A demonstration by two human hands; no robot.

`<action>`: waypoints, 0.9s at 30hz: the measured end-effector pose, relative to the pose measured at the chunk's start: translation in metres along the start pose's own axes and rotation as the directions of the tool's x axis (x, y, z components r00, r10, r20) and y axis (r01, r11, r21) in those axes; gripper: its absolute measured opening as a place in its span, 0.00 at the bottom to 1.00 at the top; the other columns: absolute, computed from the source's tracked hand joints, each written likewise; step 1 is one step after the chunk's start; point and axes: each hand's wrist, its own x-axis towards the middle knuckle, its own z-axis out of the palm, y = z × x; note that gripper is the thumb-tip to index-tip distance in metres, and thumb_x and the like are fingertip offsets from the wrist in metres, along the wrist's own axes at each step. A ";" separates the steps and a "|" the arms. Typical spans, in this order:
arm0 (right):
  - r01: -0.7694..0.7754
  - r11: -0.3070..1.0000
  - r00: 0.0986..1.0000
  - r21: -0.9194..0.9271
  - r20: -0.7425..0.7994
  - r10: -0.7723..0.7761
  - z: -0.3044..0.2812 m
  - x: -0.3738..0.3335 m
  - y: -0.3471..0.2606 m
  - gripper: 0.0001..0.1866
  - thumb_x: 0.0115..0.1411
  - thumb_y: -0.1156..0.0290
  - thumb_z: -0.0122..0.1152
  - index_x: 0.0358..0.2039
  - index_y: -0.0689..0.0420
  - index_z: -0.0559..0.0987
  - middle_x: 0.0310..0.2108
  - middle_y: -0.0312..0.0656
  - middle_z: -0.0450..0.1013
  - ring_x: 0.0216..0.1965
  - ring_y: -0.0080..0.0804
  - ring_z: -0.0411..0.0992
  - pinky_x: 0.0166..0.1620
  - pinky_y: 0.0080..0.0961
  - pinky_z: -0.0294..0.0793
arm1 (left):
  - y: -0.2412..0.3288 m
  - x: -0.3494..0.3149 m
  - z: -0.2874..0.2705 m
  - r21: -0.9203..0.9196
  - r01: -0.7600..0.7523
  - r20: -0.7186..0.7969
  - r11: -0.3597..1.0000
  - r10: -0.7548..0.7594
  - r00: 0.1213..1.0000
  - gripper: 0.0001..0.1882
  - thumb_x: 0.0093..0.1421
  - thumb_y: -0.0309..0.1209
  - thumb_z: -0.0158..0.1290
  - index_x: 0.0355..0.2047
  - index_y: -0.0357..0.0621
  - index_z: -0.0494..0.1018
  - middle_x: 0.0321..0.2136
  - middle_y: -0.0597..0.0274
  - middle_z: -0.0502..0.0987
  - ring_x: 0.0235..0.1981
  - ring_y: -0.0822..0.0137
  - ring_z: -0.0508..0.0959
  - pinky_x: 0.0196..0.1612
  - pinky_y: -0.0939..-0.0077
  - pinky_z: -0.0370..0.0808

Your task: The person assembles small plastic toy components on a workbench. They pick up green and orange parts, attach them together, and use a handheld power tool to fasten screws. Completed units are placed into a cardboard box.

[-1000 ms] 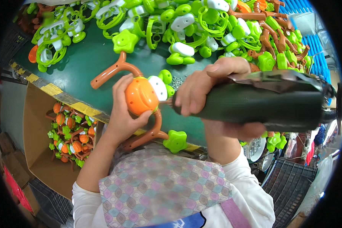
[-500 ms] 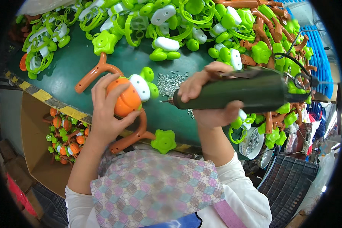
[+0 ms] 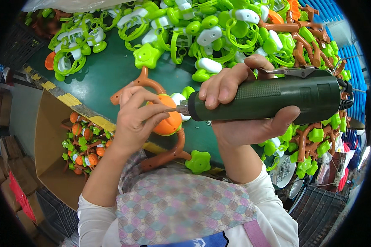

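My right hand [image 3: 251, 131] grips a dark green electric screwdriver [image 3: 272, 99], which lies level and points left. At its bit [image 3: 174, 110], the thumb and fingers of my left hand [image 3: 136, 117] are pinched together; whatever is between them is too small to make out. Just behind that pinch, an orange ball-shaped toy part [image 3: 169, 126] rests on the table, partly covered by my fingers. Joined to it are brown branch-shaped pieces [image 3: 178, 147], a white and green piece [image 3: 188, 91], and green stars, one at the far end [image 3: 147, 56] and one at the near end [image 3: 198, 161].
Green rings and white parts [image 3: 210, 36] heap along the back of the green table [image 3: 99, 76]. Brown branch pieces [image 3: 305, 41] pile at the right. A cardboard box [image 3: 49, 136] of similar toys stands lower left. A white bowl of screws [image 3: 283, 171] sits near right.
My left hand has let go of the orange ball and now pinches at the screwdriver's bit. The screwdriver has come closer to the ball, over the screw pile. The whole view has shifted.
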 end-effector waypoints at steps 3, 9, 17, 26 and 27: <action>0.002 1.000 1.000 0.030 -0.015 -0.001 0.007 0.001 0.006 0.50 0.58 0.22 0.42 0.60 0.57 0.65 0.28 0.42 0.72 0.27 0.34 0.73 0.36 0.35 0.75 | 0.003 -0.001 -0.003 0.109 -0.028 -0.046 0.994 0.034 0.998 0.11 0.46 0.30 0.69 0.32 0.52 0.84 0.33 0.70 0.75 0.43 0.60 0.73 0.59 0.52 0.65; -0.015 1.000 0.999 -0.001 0.032 0.015 0.015 0.001 0.011 0.51 0.58 0.23 0.45 0.61 0.61 0.65 0.28 0.43 0.72 0.27 0.35 0.74 0.35 0.35 0.76 | 0.002 -0.006 0.005 0.148 -0.006 -0.183 0.989 0.034 0.982 0.12 0.43 0.30 0.70 0.31 0.52 0.83 0.34 0.69 0.75 0.44 0.61 0.73 0.59 0.49 0.64; -0.013 0.998 0.999 -0.060 0.039 0.015 0.012 0.004 0.013 0.53 0.57 0.24 0.49 0.61 0.63 0.63 0.28 0.45 0.73 0.27 0.36 0.75 0.36 0.36 0.78 | -0.002 -0.005 0.012 0.230 0.005 -0.191 0.973 0.040 0.981 0.13 0.43 0.30 0.70 0.31 0.52 0.83 0.35 0.69 0.76 0.46 0.59 0.72 0.58 0.49 0.65; -0.116 0.954 0.993 -0.278 -0.016 0.116 0.010 0.007 0.009 0.52 0.56 0.23 0.50 0.59 0.63 0.64 0.27 0.45 0.73 0.28 0.36 0.75 0.37 0.37 0.77 | 0.010 -0.003 0.014 0.205 0.121 -0.234 0.971 -0.072 0.969 0.26 0.43 0.35 0.72 0.43 0.47 0.78 0.43 0.63 0.74 0.51 0.55 0.70 0.60 0.52 0.64; -0.128 0.945 0.992 -0.300 -0.026 0.126 0.009 0.007 0.010 0.52 0.56 0.23 0.51 0.58 0.63 0.64 0.27 0.45 0.73 0.28 0.36 0.75 0.37 0.36 0.77 | 0.015 -0.004 0.016 0.109 0.204 -0.248 0.973 -0.172 0.953 0.30 0.43 0.36 0.73 0.47 0.46 0.76 0.45 0.61 0.73 0.52 0.54 0.70 0.60 0.53 0.64</action>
